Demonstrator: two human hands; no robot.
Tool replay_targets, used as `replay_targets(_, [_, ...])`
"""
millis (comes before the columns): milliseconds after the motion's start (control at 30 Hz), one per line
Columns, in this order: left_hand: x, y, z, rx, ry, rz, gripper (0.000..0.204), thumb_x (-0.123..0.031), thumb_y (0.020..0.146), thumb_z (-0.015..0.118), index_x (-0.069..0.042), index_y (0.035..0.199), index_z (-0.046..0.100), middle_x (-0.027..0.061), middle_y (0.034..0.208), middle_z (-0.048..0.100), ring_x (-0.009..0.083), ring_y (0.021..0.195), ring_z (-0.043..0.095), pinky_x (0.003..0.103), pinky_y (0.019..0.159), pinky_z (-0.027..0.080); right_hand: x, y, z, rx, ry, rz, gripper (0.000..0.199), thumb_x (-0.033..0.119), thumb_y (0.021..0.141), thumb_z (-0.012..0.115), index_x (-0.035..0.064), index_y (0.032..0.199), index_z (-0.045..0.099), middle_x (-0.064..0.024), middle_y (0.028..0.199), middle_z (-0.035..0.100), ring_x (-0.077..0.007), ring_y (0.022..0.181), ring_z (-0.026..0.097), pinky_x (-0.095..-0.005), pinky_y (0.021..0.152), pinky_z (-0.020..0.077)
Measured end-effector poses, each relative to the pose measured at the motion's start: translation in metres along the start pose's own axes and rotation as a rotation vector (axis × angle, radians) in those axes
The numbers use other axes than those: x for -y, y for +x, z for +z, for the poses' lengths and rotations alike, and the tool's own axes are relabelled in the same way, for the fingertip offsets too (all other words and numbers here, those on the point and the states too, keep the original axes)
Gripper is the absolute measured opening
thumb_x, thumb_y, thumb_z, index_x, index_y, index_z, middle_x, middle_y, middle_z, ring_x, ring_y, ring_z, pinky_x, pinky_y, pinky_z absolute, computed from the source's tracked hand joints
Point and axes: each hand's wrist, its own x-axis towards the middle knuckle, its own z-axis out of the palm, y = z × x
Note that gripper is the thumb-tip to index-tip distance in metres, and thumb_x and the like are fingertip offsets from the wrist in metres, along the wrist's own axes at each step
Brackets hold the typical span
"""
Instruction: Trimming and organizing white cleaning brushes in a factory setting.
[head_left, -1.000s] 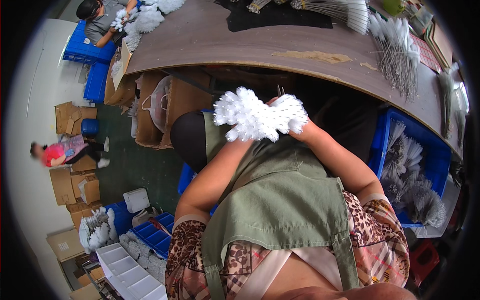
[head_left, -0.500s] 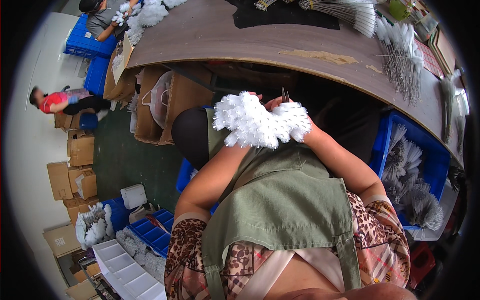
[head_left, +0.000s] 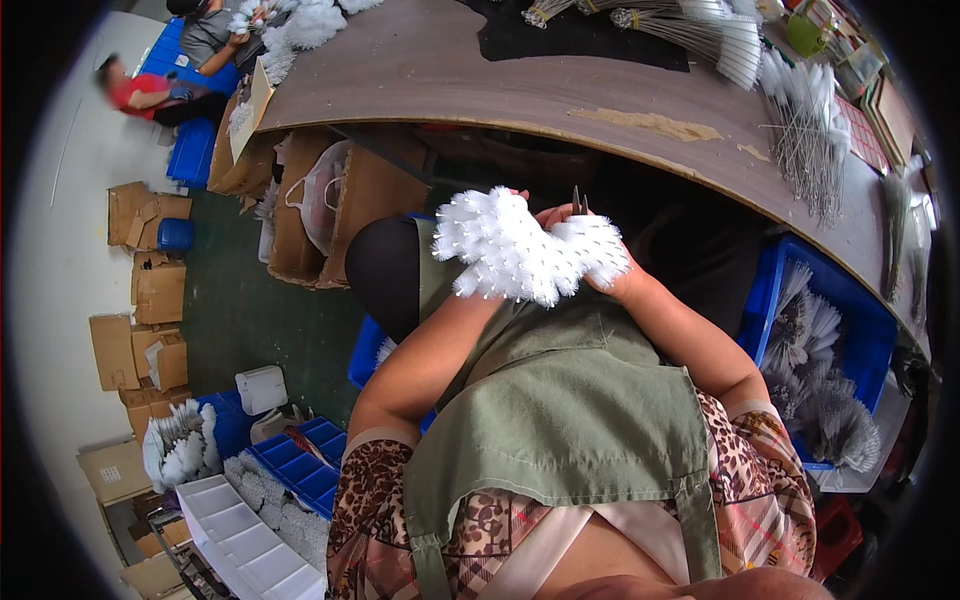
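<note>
Above my lap: a bushy white bundle of bristly artificial sprigs, held up in front of my green apron, below the edge of the brown wooden table.
Left hand: my left hand is almost wholly hidden behind the bundle; I cannot tell how its fingers lie.
Right hand: my right hand grips the bundle's right side, fingers curled and pinching the sprigs; two thin dark metal tips stick up just above it.
To my right: a blue plastic crate filled with grey-white sprigs.
On the table: long wire stems with white tips.
Far left: another person in red, among cardboard boxes.
</note>
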Motion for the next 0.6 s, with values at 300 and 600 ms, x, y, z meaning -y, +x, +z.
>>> replay_targets(300, [0.002, 0.018, -0.017, 0.363, -0.435, -0.475, 0.057, -0.039, 0.092, 0.045, 0.005, 0.127, 0.048, 0.0156, 0.121, 0.059, 0.0247, 0.114, 0.056, 0.036, 0.103, 0.039, 0.004, 0.002, 0.004, -0.081, 0.082, 0.102, 0.019, 0.013, 0.085, 0.057, 0.0019, 0.1, 0.055, -0.0111, 0.11, 0.059, -0.0181, 0.103, 0.055, -0.0321, 0.09, 0.0446])
replay_targets(600, [-0.009, 0.018, -0.006, 0.439, -0.323, -0.523, 0.048, -0.036, 0.093, 0.046, 0.002, 0.121, 0.052, 0.0157, 0.117, 0.059, 0.023, 0.108, 0.057, 0.034, 0.098, 0.042, -0.003, 0.004, 0.01, -0.107, 0.017, 0.148, 0.02, 0.01, 0.085, 0.058, 0.0026, 0.103, 0.053, -0.0109, 0.112, 0.058, -0.0177, 0.102, 0.055, -0.0317, 0.091, 0.0443])
